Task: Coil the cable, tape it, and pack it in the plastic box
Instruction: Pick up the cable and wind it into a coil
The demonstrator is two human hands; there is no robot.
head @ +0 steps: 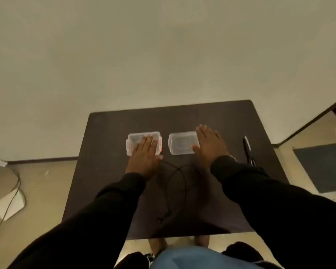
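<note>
A dark brown rectangular table (109, 152) stands against a pale wall, seen from above. On its far middle lie two clear plastic pieces side by side, with a narrow gap between them: a clear plastic box with side latches (133, 139) on the left and a clear flat plastic lid (180, 145) on the right.

The person's left hand (144, 158), in a long black sleeve (97, 216), lies palm down with its fingers (146, 144) straight and together, resting over the near right part of the box; it grips nothing. The right hand (209, 145) is likewise flat and spread, fingers extended, covering the right end of the lid and the tabletop beside it, with nothing held.

A thin black cable (179, 172) lies loose and uncoiled on the table between the two forearms, looping from just near the box toward the near edge, where its small plug ends (164, 217) rest. A small red object (161, 150) peeks out at the box's right edge; what it is cannot be told.

A pair of scissors with dark handles (247, 150) lies well to the right, near the table's right edge.
</note>
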